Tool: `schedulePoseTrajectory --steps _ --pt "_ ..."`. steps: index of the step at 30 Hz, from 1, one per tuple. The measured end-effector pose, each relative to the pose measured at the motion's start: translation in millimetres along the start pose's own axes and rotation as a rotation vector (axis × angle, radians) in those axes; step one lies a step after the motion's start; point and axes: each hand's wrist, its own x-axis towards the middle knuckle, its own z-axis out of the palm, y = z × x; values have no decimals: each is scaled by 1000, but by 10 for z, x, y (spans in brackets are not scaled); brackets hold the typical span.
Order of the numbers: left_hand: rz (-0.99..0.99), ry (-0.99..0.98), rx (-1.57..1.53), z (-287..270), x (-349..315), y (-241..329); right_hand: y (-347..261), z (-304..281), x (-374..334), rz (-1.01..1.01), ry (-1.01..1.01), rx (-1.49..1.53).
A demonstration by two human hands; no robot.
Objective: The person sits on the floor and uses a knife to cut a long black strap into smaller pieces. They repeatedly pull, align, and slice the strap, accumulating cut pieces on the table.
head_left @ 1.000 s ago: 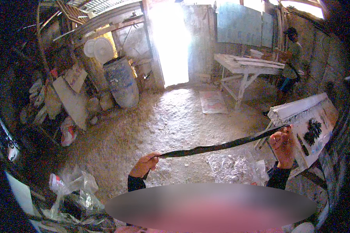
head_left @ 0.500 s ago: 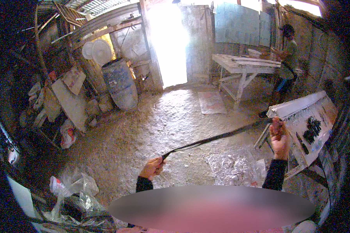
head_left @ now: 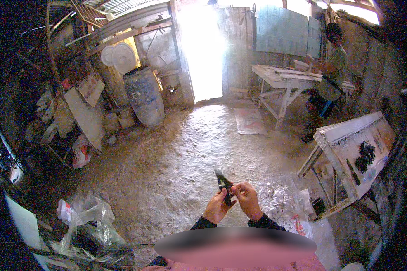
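My hands are close together in front of me, low over the floor. Between them is a dark folded strip (head_left: 221,177), its upper end sticking up past the fingers; its material is too small to tell. My left hand (head_left: 217,209) is closed round the lower part of the strip. My right hand (head_left: 247,201) pinches its side, with the fingertips against it. To the right, a dark clump of similar strands (head_left: 365,156) lies on a paint-marked white wooden bench (head_left: 348,128).
Clear plastic bags (head_left: 95,217) lie at lower left. White scraps (head_left: 278,198) cover the floor right of my hands. A blue drum (head_left: 144,97) stands back left. At back right, another person (head_left: 333,67) works by a long white table (head_left: 276,77). A flat sheet (head_left: 250,121) lies on the floor.
My hands were wide apart with a long dark strip stretched between them. They have come together at the middle, and the strip is now gathered up between them.
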Motion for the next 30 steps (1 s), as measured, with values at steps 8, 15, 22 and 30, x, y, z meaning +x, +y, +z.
schedulePoseTrajectory --steps 8,15,22,30 --pt "186 -20 120 -29 -6 -10 44 47 -81 34 -57 79" --pt "265 1 201 117 -106 44 -48 58 -133 114 -58 316" --pt "221 -161 -60 164 -132 48 -51 121 -142 97 -39 369" --pt "255 -82 43 129 -151 92 -89 48 -173 -161 -94 -68"
